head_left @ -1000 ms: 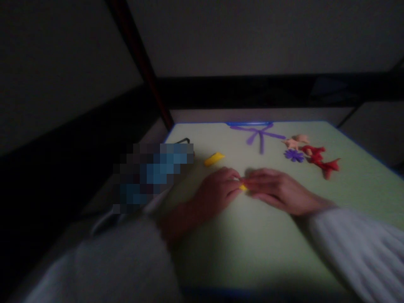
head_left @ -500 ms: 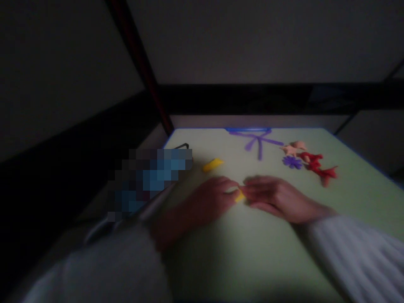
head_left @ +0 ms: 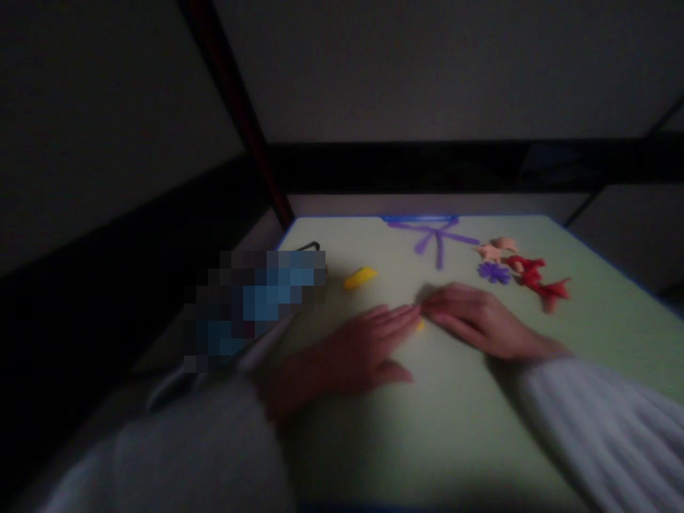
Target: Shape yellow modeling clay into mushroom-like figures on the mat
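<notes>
A small piece of yellow modelling clay (head_left: 420, 325) shows on the table between my two hands, mostly hidden by fingers. My left hand (head_left: 363, 349) lies nearly flat, its fingers stretched over the piece and its thumb held apart. From the other side, my right hand (head_left: 481, 320) has its fingers pressed together and curled down at the clay. Its fingertips almost meet those of the left. Farther back and to the left lies a larger yellow clay lump (head_left: 360, 278), touched by neither hand.
The pale table (head_left: 427, 434) has blue edges. Purple strips (head_left: 439, 246) lie near its far edge. To the right are a purple flower-like shape (head_left: 494, 272), peach-coloured pieces (head_left: 491, 251) and red pieces (head_left: 534, 274). A blurred-out blue patch (head_left: 278, 288) borders the left side.
My left hand has opened from a pinch, its fingers straightening and its thumb moving away toward me. My right fingers have curled in more. The clay between them is now more covered.
</notes>
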A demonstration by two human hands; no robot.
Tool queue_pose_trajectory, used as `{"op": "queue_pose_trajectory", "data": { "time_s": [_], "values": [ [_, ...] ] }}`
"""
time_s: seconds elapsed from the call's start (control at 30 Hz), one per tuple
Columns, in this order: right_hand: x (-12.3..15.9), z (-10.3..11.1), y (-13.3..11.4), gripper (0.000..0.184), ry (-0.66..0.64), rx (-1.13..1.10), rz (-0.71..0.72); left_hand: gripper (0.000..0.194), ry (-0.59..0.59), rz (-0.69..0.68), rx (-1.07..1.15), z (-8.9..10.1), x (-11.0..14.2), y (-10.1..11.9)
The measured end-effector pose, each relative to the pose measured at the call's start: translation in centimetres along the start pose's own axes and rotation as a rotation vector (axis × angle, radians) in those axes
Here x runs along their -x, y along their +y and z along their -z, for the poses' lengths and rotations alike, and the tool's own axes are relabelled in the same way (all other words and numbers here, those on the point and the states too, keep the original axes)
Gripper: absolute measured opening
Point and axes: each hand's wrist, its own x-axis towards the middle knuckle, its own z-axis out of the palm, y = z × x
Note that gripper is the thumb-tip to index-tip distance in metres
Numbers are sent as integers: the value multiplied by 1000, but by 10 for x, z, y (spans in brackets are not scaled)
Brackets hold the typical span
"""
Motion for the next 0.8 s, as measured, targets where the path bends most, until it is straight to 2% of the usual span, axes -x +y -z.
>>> {"op": "queue_pose_trajectory", "data": {
  "time_s": [0.27,0.4,0.47,0.53,0.67,0.8],
  "values": [
    [1,-2,3,25,-18,11,-4,68,13,73,65,-2,0,6],
    [3,-3,4,18,20,-17,18,68,221,154,192,-3,-4,2],
    [3,-4,5,17,28,-8,27,55,337,227,209,-3,-6,1],
    [2,-6,5,19,13,5,48,40,402,255,196,-3,-8,1],
    [-1,-13,7,22,-15,68,104,26,448,212,148,-5,-10,2],
    [-5,-15,5,24,-31,89,84,27,429,206,105,-6,-9,2]
  ]
}}
